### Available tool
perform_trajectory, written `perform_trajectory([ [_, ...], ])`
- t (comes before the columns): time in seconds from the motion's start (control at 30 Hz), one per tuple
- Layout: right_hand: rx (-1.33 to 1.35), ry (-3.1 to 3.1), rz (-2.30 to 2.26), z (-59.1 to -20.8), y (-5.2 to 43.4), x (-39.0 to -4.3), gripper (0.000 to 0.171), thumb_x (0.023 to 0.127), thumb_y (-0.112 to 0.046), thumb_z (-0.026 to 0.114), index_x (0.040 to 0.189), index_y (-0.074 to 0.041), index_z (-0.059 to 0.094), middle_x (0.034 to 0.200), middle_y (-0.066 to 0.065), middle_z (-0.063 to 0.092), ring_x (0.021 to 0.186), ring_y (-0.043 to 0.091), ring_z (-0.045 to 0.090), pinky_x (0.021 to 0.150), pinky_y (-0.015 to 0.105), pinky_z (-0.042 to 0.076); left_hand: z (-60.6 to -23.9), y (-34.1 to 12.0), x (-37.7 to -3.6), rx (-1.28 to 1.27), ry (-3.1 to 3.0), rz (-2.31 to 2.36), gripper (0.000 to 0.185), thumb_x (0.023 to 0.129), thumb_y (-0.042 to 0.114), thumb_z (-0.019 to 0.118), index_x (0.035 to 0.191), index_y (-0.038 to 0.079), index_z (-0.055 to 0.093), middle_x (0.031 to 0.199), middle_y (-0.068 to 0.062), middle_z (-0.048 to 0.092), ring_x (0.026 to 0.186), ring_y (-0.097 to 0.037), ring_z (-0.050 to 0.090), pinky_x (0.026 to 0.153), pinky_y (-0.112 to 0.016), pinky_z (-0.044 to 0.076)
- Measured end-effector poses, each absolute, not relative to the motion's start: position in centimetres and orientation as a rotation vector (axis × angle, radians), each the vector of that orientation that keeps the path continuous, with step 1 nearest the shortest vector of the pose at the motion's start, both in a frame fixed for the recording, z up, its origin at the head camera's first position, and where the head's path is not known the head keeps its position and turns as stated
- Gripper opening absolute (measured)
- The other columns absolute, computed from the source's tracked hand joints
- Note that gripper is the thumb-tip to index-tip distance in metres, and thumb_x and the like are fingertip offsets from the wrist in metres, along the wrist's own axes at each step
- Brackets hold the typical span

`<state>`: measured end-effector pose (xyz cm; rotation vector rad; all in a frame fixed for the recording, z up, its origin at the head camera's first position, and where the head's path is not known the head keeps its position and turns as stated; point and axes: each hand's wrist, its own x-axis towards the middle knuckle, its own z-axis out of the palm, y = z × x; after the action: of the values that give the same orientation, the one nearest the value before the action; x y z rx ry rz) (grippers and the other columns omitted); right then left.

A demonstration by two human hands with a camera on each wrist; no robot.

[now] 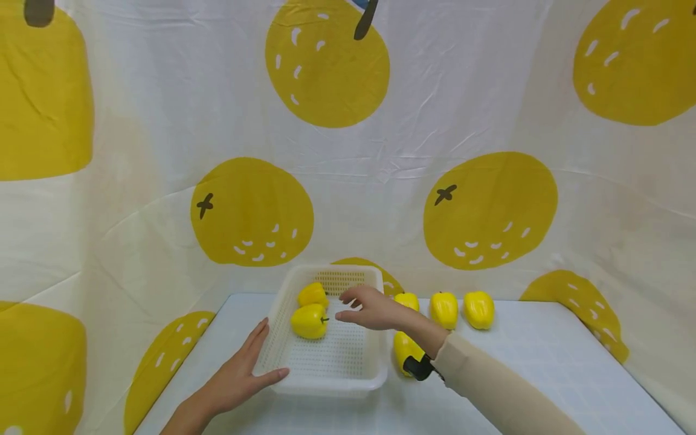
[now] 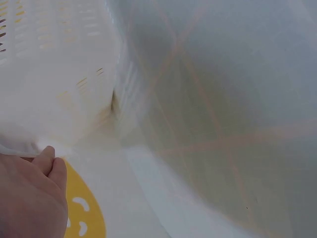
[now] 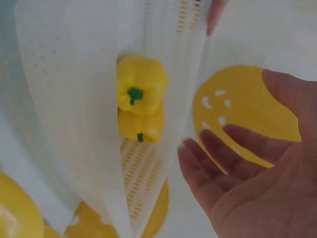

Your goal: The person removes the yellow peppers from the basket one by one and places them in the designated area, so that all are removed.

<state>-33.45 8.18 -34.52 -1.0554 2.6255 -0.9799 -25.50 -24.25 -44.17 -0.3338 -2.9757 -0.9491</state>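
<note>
White perforated plastic forms the basket (image 1: 348, 362) that sits on the pale bench (image 1: 544, 374), and two yellow bell peppers (image 1: 310, 321) lie in its far half, touching each other, green stems showing in the right wrist view. The left hand (image 1: 239, 374) rests against the basket's near left corner, fingers straight along the side wall and the thumb laid on the front rim; it grips nothing. The right hand (image 1: 370, 309) hovers over the basket's right side just beside the peppers, fingers relaxed and spread, palm empty. Four more yellow peppers lie on the bench to the right of the basket: three (image 1: 444, 309) in a row near the backdrop and one (image 1: 405, 350) closer, partly hidden by the right forearm in its beige sleeve (image 1: 500, 393). A white cloth printed with large yellow oranges (image 1: 489, 208) hangs behind and around the bench.
</note>
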Motion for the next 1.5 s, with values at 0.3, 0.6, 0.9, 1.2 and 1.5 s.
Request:
perform_trajectory([
  [0.3, -0.833, 2.497, -0.688, -36.0, 2.6, -34.7, 0.047, 0.099, -0.043, 0.065, 0.124, -0.004, 0.067, 0.114, 0.007, 0.067, 0.102, 0.02, 0.061, 0.09, 0.04, 0.053, -44.3, -24.4, -25.4, -0.33, -2.976, -0.941, 0.113, 0.088, 0.07, 0.066, 0.165, 0.008, 0.011, 0.173, -0.01, 0.005, 0.154, -0.041, 0.021, 0.117, -0.067, 0.025],
  [0.6, -0.52, 2.324, -0.719, -38.5, 0.4, -36.4, 0.071, 0.1, -0.047, 0.062, 0.15, -0.001, 0.042, 0.137, 0.021, 0.057, 0.117, 0.046, 0.058, 0.099, 0.059, 0.05, -44.6, -24.4, -25.4, -0.374, -2.948, -0.935, 0.112, 0.088, 0.068, 0.067, 0.165, 0.007, 0.013, 0.173, -0.009, 0.006, 0.154, -0.039, 0.022, 0.117, -0.065, 0.026],
  [0.9, -0.259, 2.385, -1.045, -39.9, -1.0, -37.9, 0.068, 0.102, -0.05, 0.057, 0.143, 0.004, 0.049, 0.129, 0.022, 0.059, 0.102, 0.042, 0.065, 0.084, 0.049, 0.06, -44.5, -24.3, -25.5, -0.338, -2.964, -0.932, 0.112, 0.088, 0.069, 0.066, 0.165, 0.009, 0.013, 0.173, -0.008, 0.006, 0.154, -0.039, 0.023, 0.117, -0.066, 0.027],
  [1.2, -0.16, 2.354, -1.287, -41.2, -1.1, -38.1, 0.044, 0.103, -0.03, 0.061, 0.13, 0.004, 0.054, 0.109, 0.019, 0.059, 0.102, 0.044, 0.066, 0.086, 0.051, 0.06, -44.6, -24.3, -25.6, -0.325, -2.978, -0.946, 0.112, 0.087, 0.07, 0.066, 0.165, 0.01, 0.012, 0.173, -0.007, 0.004, 0.153, -0.04, 0.023, 0.116, -0.067, 0.026],
  [1.5, -0.196, 2.285, -1.411, -40.5, 0.1, -38.2, 0.053, 0.101, -0.028, 0.065, 0.139, 0.005, 0.05, 0.12, 0.019, 0.06, 0.113, 0.044, 0.063, 0.099, 0.055, 0.053, -44.3, -24.2, -25.5, -0.298, -2.993, -0.938, 0.113, 0.087, 0.07, 0.066, 0.165, 0.01, 0.011, 0.173, -0.008, 0.004, 0.153, -0.042, 0.022, 0.116, -0.069, 0.026],
])
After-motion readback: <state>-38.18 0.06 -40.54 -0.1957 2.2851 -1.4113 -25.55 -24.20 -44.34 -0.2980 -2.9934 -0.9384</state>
